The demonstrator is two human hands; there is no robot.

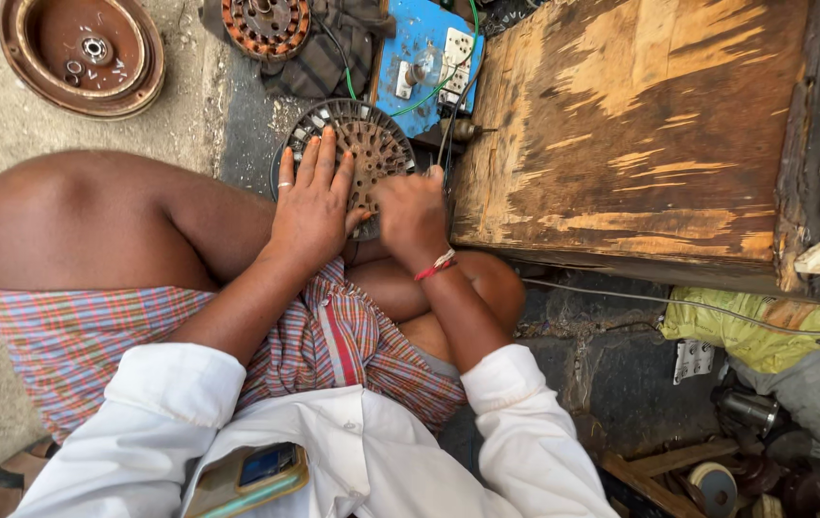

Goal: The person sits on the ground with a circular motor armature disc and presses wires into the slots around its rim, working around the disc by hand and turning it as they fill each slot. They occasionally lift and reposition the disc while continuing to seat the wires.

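Head view: person seated on the floor, knees bent, checked cloth (93, 326) over the lap. Stator (364, 144), round and slotted, sits upright-ish at the person's shins, just off the near left corner of the wooden bench (640, 134). Left hand (312, 206) lies flat on the stator's left face, fingers spread, ring on one finger. Right hand (413, 216) closed in a fist against the stator's right lower rim; what it pinches, cannot tell. Red thread on the right wrist. Blue switchboard (426, 58) with green wire lies just beyond the stator. Second stator (266, 24) at the far edge. Brown round cover (84, 53) on the floor, far left, well apart.
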